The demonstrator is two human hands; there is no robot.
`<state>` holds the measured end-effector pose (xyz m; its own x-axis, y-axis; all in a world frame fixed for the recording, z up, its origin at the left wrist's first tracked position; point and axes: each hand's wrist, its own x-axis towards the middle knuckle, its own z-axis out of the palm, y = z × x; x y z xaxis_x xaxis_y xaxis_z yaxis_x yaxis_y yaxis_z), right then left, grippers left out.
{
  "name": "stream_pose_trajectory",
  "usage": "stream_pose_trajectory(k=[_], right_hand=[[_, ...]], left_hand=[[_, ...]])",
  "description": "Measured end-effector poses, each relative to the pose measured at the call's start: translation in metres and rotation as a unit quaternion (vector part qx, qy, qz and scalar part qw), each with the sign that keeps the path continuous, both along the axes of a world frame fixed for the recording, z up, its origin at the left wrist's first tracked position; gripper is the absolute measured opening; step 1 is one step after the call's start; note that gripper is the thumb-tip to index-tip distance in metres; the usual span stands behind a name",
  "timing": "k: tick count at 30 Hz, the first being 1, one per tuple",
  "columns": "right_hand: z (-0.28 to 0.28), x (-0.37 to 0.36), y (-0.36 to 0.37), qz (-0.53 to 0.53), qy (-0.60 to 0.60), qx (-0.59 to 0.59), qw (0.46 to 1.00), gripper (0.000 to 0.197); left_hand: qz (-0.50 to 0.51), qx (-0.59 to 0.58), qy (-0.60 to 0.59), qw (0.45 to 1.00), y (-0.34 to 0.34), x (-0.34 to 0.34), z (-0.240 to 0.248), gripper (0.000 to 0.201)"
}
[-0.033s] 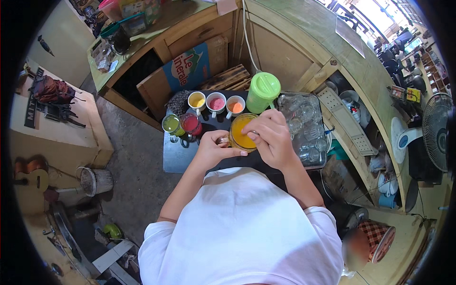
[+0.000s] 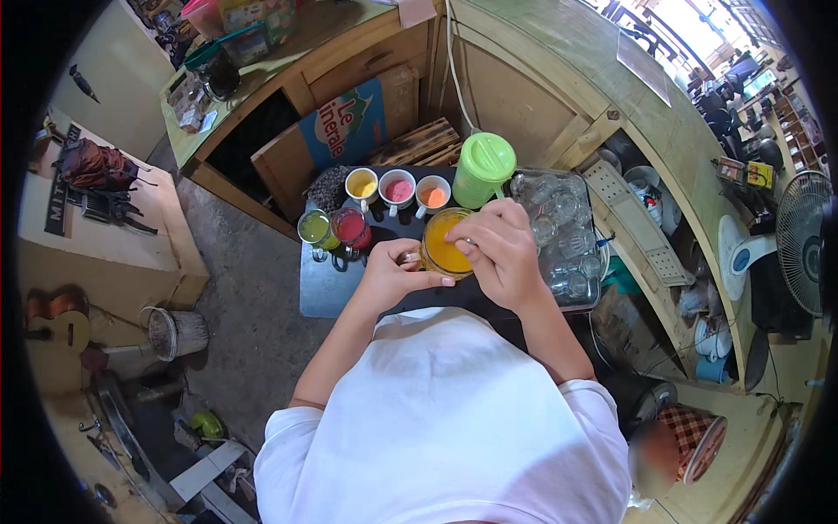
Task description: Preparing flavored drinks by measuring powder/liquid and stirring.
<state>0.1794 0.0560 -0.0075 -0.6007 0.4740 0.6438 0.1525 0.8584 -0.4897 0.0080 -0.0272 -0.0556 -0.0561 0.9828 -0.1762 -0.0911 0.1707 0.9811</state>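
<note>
A glass mug [image 2: 448, 255] of orange-yellow drink stands at the near edge of the table. My left hand [image 2: 390, 276] is closed round its handle, thumb along the rim. Over the mug, my right hand [image 2: 500, 253] pinches what looks like a spoon [image 2: 472, 242]; only a bit of metal shows, the rest hidden by fingers and drink. To the left are a glass mug of green drink [image 2: 316, 229] and one of red drink [image 2: 353, 229]. Behind them, white cups hold yellow powder [image 2: 361, 185], pink powder [image 2: 399, 189] and orange powder [image 2: 432, 195].
A lidded green pitcher [image 2: 485, 168] stands behind the mug. Right of my right hand, a clear tray [image 2: 583, 301] holds several empty glass mugs. Shelving [image 2: 642, 223] curves round the right side, with a white fan [image 2: 742, 253] beyond. A bucket [image 2: 177, 334] sits on the floor at left.
My right hand has shifted very slightly to the right over the mug. The left hand and the mug stay where they were.
</note>
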Motion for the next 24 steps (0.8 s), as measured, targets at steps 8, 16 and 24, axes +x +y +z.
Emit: stream_pose_trajectory(k=[8, 16, 24], right_hand=[[-0.001, 0.006, 0.003, -0.044, -0.035, 0.015, 0.998, 0.009], [0.007, 0.004, 0.003, -0.062, -0.044, 0.059, 0.995, 0.009], [0.007, 0.006, 0.004, -0.003, -0.016, -0.024, 1.0, 0.008]], left_hand=[[0.013, -0.019, -0.002, 1.0, 0.002, -0.003, -0.005, 0.031], [0.003, -0.001, 0.034, 0.999, 0.002, -0.005, -0.007, 0.032], [-0.001, -0.01, 0.029, 1.0, 0.001, -0.004, -0.002, 0.033]])
